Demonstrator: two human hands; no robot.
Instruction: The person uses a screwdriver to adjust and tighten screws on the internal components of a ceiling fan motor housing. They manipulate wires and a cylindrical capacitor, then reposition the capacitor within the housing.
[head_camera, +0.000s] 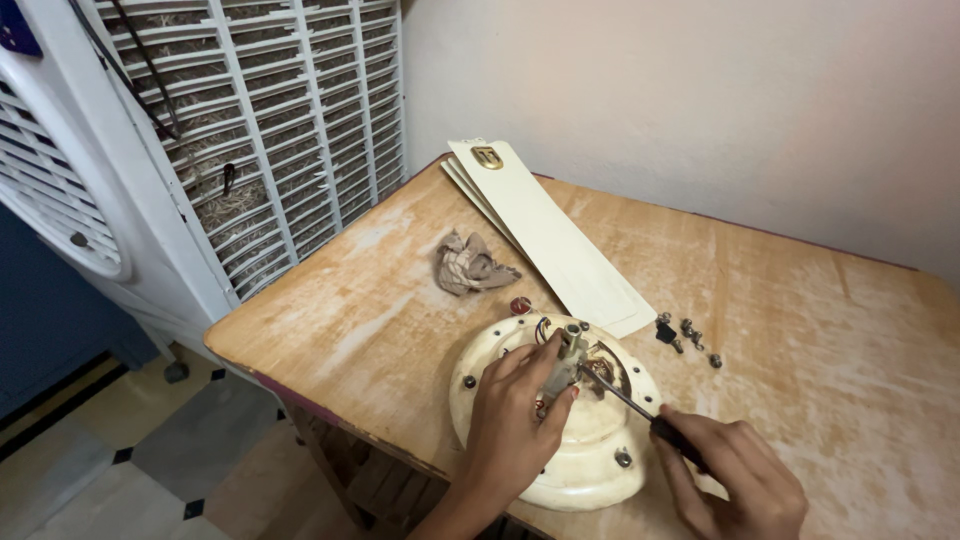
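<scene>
Motor housing (590, 450) sits right at the worktop (800, 330) near edge — left hand (515, 425) pinches its centre shaft (568, 362), right hand (735, 480) grips a screwdriver (640, 412); bare wood further right.

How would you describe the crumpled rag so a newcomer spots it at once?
On the wooden table, look left of the cream fan blades, beyond the round fan motor housing. The crumpled rag lies there alone, the only soft, wrinkled, brownish thing among hard parts.

Screwdriver handle (680, 440) hidden in right hand (735, 480) — wrist cut off below.
</scene>
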